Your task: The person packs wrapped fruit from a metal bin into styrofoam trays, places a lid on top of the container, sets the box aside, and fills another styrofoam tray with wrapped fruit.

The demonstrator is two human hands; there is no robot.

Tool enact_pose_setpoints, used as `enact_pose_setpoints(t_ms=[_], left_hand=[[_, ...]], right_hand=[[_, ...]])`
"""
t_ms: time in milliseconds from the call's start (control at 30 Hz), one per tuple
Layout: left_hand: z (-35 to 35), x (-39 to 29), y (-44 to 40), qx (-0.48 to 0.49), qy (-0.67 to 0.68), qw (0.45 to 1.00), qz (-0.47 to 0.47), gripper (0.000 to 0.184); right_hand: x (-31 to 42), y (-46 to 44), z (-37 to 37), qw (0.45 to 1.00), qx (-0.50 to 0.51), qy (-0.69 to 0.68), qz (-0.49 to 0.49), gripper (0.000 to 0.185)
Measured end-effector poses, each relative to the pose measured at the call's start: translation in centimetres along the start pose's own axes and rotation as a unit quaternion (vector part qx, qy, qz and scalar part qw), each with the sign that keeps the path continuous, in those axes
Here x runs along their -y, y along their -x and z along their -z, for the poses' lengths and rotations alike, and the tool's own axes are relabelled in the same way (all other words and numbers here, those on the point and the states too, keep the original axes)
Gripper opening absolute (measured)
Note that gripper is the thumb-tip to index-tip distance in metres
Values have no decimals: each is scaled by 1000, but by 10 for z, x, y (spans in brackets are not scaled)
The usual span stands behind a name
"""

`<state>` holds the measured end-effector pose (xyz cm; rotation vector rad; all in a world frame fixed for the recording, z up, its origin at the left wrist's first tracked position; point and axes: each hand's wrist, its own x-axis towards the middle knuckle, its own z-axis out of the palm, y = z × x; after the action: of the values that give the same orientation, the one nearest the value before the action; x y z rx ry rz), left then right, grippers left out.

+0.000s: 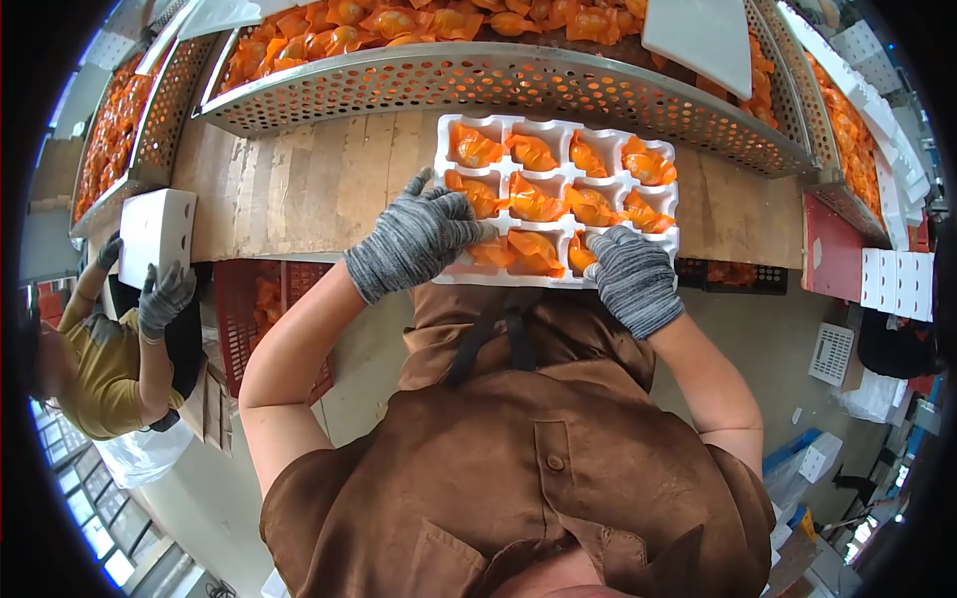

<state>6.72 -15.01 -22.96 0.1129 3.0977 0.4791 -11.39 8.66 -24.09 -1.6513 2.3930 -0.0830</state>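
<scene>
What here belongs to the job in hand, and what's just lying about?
Part of the job:
White tray
Orange-wrapped pieces in it
Left hand and right hand
Metal bin, probably the supply

Apparently just lying about:
White slotted basket, right
Clear plastic, left

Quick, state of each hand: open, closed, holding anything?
Left hand: partly curled at the tray's left side; firm hold unclear.
Right hand: curled over the near row's right end; can't tell if gripping.
</scene>
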Motion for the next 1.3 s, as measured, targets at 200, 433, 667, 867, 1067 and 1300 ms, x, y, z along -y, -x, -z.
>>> enact_pose_setpoints(t_ms=[200,433,667,867,1067,1300], left_hand=[[0,-8,-7,55,-66,996,1,33],[-8,1,-3,43,44,998,28,57],[17,11,-10,64,72,995,-37,46],[0,-5,-19,74,-98,991,-51,25],[0,-35,-16,76,-171,982,23,21],[-2,9,2,-56,226,972,-12,26]], right_hand=[[2,-1,4,1000,20,4,-4,29],[0,-2,1,1000,24,-17,-7,34],[4,1,8,999,43,-16,-28,37],[2,2,1,1000,-5,-21,-4,30],[3,1,2,1000,16,0,-8,33],[2,-25,48,997,57,-47,25,26]])
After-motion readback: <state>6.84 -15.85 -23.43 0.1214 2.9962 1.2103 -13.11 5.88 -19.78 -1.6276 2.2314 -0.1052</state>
